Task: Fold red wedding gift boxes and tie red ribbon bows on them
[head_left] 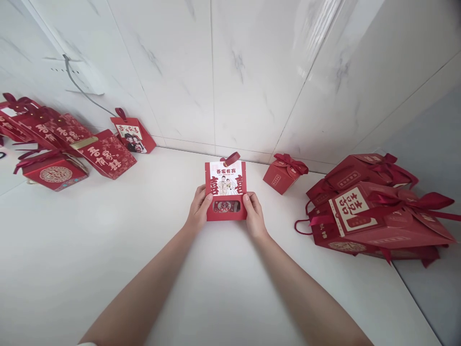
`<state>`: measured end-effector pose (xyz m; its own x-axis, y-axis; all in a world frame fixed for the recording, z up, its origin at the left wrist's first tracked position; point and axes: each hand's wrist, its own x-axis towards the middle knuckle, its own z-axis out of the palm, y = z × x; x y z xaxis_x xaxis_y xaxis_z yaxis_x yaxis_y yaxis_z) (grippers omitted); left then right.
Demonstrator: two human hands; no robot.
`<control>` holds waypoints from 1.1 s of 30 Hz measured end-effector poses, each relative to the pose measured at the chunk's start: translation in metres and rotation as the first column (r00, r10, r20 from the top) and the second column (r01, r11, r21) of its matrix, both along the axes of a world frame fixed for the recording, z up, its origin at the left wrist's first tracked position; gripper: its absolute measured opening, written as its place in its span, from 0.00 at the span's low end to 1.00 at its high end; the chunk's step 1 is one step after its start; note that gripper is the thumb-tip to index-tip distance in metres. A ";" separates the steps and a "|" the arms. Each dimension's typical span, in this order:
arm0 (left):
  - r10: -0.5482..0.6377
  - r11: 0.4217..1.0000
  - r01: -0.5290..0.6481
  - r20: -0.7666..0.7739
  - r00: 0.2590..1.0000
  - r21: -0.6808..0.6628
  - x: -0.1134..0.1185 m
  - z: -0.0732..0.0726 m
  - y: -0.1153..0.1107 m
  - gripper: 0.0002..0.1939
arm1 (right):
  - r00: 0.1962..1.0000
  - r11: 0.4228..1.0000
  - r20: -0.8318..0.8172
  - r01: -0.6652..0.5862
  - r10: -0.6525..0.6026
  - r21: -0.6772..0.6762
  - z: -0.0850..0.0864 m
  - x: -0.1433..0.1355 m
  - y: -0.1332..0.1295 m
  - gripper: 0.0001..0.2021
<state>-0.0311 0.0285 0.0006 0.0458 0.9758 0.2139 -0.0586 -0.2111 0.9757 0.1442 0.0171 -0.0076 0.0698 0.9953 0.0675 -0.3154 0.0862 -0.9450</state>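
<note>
A red wedding gift box (226, 182) is held upright over the middle of the white table, its front facing me. The front carries a white panel with a drawn bride and groom, and below it a rounded window shows a patterned item inside. A ribbon loop (230, 159) sticks up from its top. My left hand (200, 205) grips the lower left edge, thumb on the front. On the lower right edge my right hand (253, 209) does the same. The fingers behind the box are hidden.
A small red box with a bow (283, 175) stands right of my hands. Larger red bow-tied boxes (392, 216) pile up at the far right near the table edge. At left stand several red boxes (108, 154); a grey cable (79, 86) hangs along the tiled wall (180, 62).
</note>
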 end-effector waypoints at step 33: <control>0.058 0.992 -0.075 0.169 0.984 0.099 -0.002 0.003 -0.003 0.26 | 0.998 0.987 0.070 -0.007 -0.005 0.162 0.004 -0.008 -0.011 0.15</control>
